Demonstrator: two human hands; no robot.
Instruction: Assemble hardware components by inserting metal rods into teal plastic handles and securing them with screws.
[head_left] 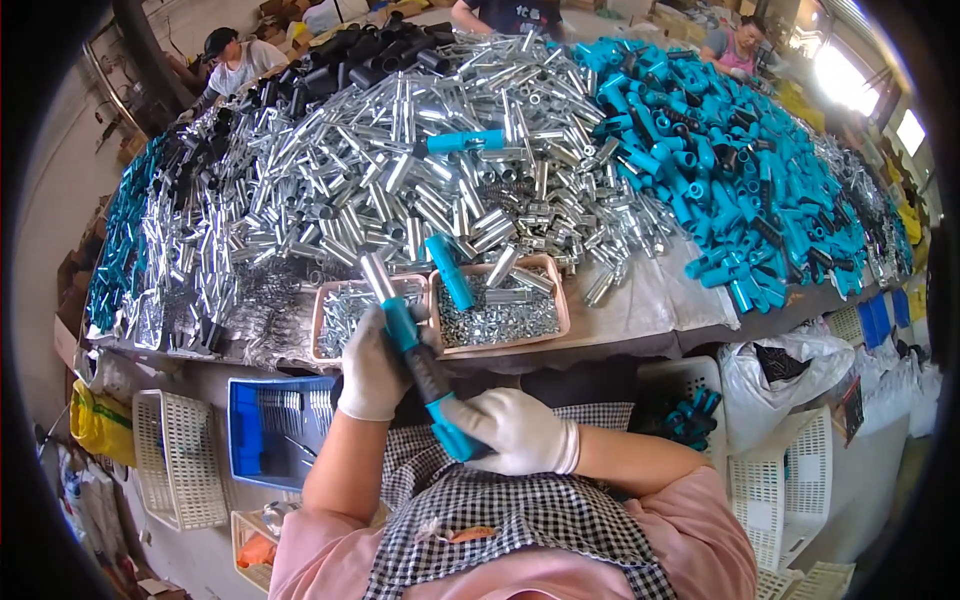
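Observation:
Both of my hands wear white gloves and hold one teal-and-black handle (426,378) with a bright silver tube at its upper end. My left hand (370,368) wraps round its upper part, just below the tube. Closed on the teal lower end is my right hand (520,432), nearer my body; its fingertips are partly hidden. Beyond them on the table edge sit two shallow pinkish trays, a left tray (318,335) and a right tray (500,345), with small metal parts. A loose teal sleeve (450,274) leans across the right tray's back left corner.
Silver tubes (350,180) are heaped over the table, with teal handles (720,180) to the right and black sleeves (370,55) behind. Below the table stand a blue bin (240,430), white crates (180,460) and a white sack (740,400). Several people work beyond the heap.

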